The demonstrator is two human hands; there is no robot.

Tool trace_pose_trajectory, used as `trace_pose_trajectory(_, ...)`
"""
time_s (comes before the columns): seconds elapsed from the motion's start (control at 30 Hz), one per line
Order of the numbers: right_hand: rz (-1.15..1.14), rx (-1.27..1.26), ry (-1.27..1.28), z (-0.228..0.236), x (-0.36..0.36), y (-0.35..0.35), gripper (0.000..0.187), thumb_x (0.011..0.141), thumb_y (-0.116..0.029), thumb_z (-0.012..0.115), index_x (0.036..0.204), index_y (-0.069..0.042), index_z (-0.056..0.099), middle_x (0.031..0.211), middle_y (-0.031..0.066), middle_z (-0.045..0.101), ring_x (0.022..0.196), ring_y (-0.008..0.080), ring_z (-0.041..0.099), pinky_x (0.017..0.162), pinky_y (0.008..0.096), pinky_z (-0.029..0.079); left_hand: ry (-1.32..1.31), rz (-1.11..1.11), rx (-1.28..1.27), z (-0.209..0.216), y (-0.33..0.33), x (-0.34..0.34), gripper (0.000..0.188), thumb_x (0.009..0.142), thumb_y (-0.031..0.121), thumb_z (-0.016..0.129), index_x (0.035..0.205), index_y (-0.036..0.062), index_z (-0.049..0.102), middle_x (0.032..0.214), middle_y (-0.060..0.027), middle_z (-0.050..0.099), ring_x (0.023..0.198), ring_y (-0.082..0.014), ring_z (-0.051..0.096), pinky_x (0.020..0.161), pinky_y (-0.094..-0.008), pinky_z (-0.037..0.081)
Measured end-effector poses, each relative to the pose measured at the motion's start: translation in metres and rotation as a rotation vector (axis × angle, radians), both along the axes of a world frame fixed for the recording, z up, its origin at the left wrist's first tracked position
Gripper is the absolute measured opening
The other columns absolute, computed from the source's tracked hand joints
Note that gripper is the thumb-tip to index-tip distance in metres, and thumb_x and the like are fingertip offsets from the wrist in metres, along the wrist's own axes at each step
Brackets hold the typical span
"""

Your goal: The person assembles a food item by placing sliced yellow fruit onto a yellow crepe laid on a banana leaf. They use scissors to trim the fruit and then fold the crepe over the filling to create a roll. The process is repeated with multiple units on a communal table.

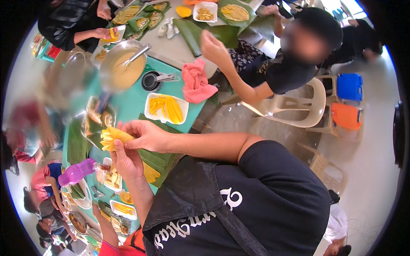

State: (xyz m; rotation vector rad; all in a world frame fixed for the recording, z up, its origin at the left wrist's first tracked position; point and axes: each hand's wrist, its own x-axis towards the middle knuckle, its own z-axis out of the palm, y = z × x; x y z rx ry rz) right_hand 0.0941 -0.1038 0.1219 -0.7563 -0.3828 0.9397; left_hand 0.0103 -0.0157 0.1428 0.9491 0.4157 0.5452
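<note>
Both of my hands hold a rolled yellow wrap (112, 137) with pale strips sticking out of its end. My right hand (149, 135) closes over its near side, and the fingers of my left hand (127, 161) pinch it from below. Beyond them, a white foam tray (184, 114) holds yellow strips and slices that look like mango. Close to my left wrist lies another foam tray (119, 187) with pale sticks. Pieces of green banana leaf (159, 158) lie under and beside my hands, and a yellow flat piece (150, 173) rests near my left forearm.
On the green table (133, 103) stand a metal bowl of batter (124, 70) with a whisk, dark measuring cups (150, 81), a pink cloth (197, 81) and a purple bottle (77, 172). A co-worker (290, 64) is by a beige plastic chair (299, 104); other people surround the tables.
</note>
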Motion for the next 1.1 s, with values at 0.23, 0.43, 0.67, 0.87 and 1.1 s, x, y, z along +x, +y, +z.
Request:
trace_pose_trajectory(0.23,-0.156,-0.112,-0.093,-0.005,0.006,-0.013,0.032,0.084,-0.005,0.068,0.113,0.000,0.057,0.106,0.0049,0.064,0.099,0.0116,0.060,0.089,0.0282,0.049,0.017,-0.065,0.079,-0.016,0.005,0.007,0.035,0.093,0.009,0.061,0.126,0.0004,0.052,0.125,-0.0126,0.058,0.114,-0.0228,0.057,0.102,-0.0369,0.044)
trace_pose_trajectory(0.43,-0.148,-0.005,-0.077,-0.016,0.008,-0.011,0.036,0.085,0.000,0.064,0.120,0.000,0.053,0.113,0.0054,0.061,0.105,0.0125,0.059,0.094,0.0283,0.047,0.093,-0.157,0.336,-0.009,0.011,0.004,0.035,0.091,0.000,0.060,0.126,-0.0005,0.052,0.123,-0.0097,0.059,0.113,-0.0193,0.057,0.100,-0.0339,0.044)
trace_pose_trajectory(0.67,-0.106,-0.038,-0.063,-0.010,0.004,-0.013,0.030,0.085,0.002,0.064,0.114,0.001,0.054,0.108,0.0050,0.062,0.099,0.0117,0.059,0.091,0.0267,0.048,0.144,-0.233,0.401,-0.003,0.021,-0.013,0.033,0.090,0.000,0.061,0.123,0.0006,0.055,0.117,-0.0067,0.062,0.106,-0.0143,0.059,0.094,-0.0286,0.046)
trace_pose_trajectory(0.87,-0.004,-0.167,-0.111,-0.018,-0.002,-0.012,0.030,0.086,0.002,0.065,0.113,0.001,0.054,0.104,0.0037,0.062,0.095,0.0100,0.059,0.084,0.0242,0.048,0.210,-0.245,0.334,-0.013,0.024,-0.030,0.033,0.090,-0.001,0.060,0.122,-0.0002,0.056,0.118,-0.0062,0.063,0.109,-0.0146,0.058,0.097,-0.0293,0.044)
trace_pose_trajectory(1.1,0.238,-0.318,-0.203,-0.024,0.006,-0.008,0.034,0.085,-0.002,0.066,0.115,0.003,0.053,0.104,0.0062,0.063,0.092,0.0121,0.061,0.082,0.0266,0.050,0.319,-0.231,0.287,-0.032,0.027,-0.050,0.039,0.089,-0.003,0.058,0.127,0.0000,0.051,0.120,-0.0059,0.061,0.112,-0.0141,0.057,0.098,-0.0289,0.044)
